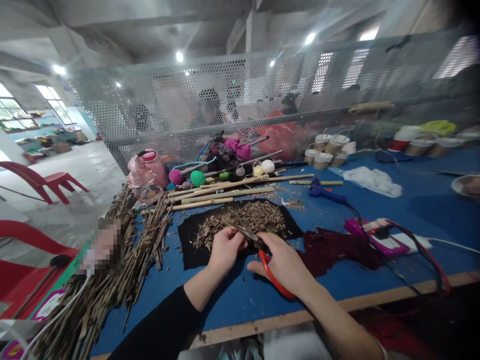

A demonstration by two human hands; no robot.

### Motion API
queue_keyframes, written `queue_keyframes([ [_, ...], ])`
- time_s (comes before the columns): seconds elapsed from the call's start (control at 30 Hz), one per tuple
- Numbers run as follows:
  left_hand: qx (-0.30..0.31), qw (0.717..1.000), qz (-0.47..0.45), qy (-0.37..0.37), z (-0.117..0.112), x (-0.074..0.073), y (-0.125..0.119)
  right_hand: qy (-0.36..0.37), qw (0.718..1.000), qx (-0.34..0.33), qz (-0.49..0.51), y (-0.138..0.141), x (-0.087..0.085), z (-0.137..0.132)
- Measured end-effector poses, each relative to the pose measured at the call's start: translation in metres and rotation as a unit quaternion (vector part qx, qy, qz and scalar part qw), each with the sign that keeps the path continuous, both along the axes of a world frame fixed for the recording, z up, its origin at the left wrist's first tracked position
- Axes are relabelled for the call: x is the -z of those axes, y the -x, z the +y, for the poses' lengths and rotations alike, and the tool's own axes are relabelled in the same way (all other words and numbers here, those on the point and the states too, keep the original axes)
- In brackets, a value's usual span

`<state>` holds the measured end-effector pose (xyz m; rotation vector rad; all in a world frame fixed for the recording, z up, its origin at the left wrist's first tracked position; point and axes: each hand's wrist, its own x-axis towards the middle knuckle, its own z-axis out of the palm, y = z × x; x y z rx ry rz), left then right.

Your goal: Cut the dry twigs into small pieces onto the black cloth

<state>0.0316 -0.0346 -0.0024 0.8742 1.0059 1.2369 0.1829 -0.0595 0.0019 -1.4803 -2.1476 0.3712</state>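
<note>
My right hand (287, 262) grips red-handled scissors (267, 265), whose blades point up and left. Beside the blade tips, my left hand (227, 248) is closed in a pinch; what sits between its fingers is too small to make out. Both hands are over the near edge of a black cloth (193, 252). Heaped on that cloth is a pile of brown dried plant clippings (262, 216). Scattered bits of it lie on the blue table around the cloth.
Bundles of dry twigs (131, 260) cover the table's left side. Behind the cloth lie bamboo sticks (210, 204) and yarn balls (198, 178). To the right are a blue glue gun (326, 194), dark red cloth (330, 250) and a corded purple power strip (386, 245). A perforated metal screen (168, 105) stands behind.
</note>
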Motion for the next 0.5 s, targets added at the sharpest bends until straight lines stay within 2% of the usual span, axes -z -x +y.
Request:
queue_keyframes([
  [0.5, 0.005, 1.000, 0.009, -0.014, -0.002, 0.000, 0.000, -0.046, 0.998, -0.010, 0.030, 0.001, 0.012, 0.004],
])
